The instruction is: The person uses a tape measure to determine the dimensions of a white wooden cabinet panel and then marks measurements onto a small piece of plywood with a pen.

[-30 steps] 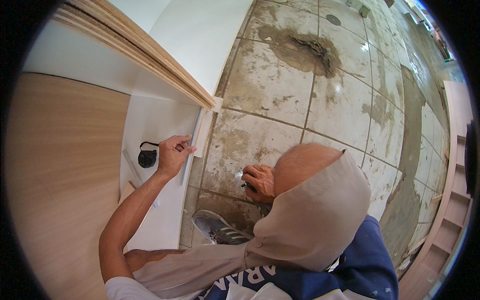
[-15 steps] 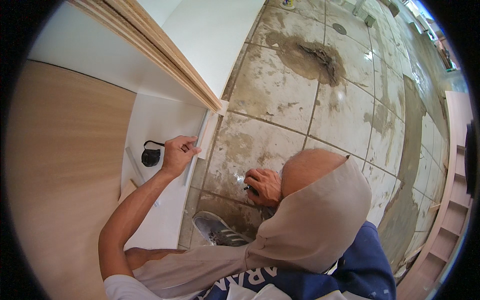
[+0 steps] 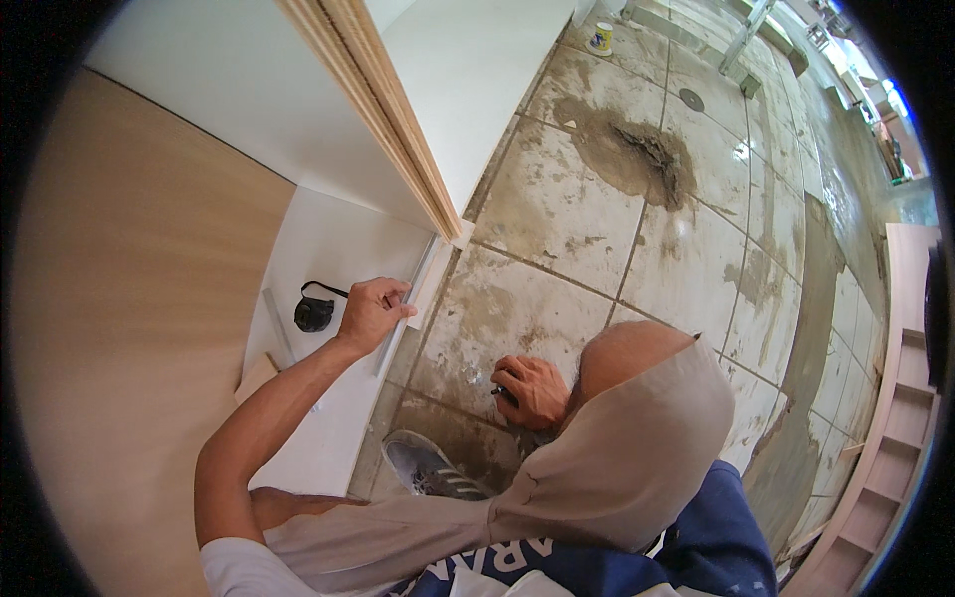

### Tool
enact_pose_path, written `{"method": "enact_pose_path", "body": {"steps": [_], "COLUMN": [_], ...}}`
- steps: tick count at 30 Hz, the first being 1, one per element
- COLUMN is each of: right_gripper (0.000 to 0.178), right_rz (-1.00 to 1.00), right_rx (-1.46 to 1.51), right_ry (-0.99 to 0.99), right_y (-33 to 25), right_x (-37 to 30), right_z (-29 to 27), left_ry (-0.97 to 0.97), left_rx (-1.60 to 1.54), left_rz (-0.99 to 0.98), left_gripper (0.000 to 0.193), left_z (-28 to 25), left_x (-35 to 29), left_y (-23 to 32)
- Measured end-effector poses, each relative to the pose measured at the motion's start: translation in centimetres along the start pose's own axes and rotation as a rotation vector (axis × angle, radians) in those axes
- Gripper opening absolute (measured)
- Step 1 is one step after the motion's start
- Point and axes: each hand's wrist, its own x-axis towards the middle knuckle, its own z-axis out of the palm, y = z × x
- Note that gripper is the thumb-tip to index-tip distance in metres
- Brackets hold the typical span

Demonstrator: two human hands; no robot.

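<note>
Dusty tile floor (image 3: 557, 209) sits under your right hand (image 3: 532, 390), fist closed around a small dark tool (image 3: 500, 391), while further out your left hand (image 3: 370, 313) pinches the white cabinet edge (image 3: 423, 289), black tape measure (image 3: 314, 312) just beyond it.

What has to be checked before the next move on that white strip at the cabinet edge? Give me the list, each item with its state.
1. Left hand has hold of the white strip at the cabinet's front edge: ok.
2. Right hand is closed on a small dark tool, low by the floor: ok. What kind of tool it is: cannot tell.
3. Black tape measure lies on the white cabinet bottom, beside the left hand: ok.
4. Strip sits flush along the edge: cannot tell, because the hand covers part of it.
5. Tile floor is clean where the work is: not ok, it is smeared and stained.
6. Shoe is apart from the strip: ok.
</note>
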Motion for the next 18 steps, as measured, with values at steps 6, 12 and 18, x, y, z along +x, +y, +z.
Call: {"method": "enact_pose_path", "body": {"steps": [6,12,18], "right_gripper": [0.028,0.028,0.028], "right_rz": [-0.036,-0.042,-0.003], "right_rx": [-0.012,-0.018,-0.016], "right_ry": [-0.008,-0.012,-0.011], "right_y": [0.1,0.1,-0.2], "right_x": [0.2,0.2,0.1], "right_z": [-0.1,-0.2,-0.1], "left_ry": [0.014,0.003,0.072], "left_rx": [0.027,0.111,0.182], "left_rz": [0.041,0.061,0.095], "left_gripper": [0.036,0.035,0.03], "left_z": [0.3,0.0,-0.1], "left_x": [0.1,0.0,-0.3], "left_y": [-0.4,0.2,0.3]}}
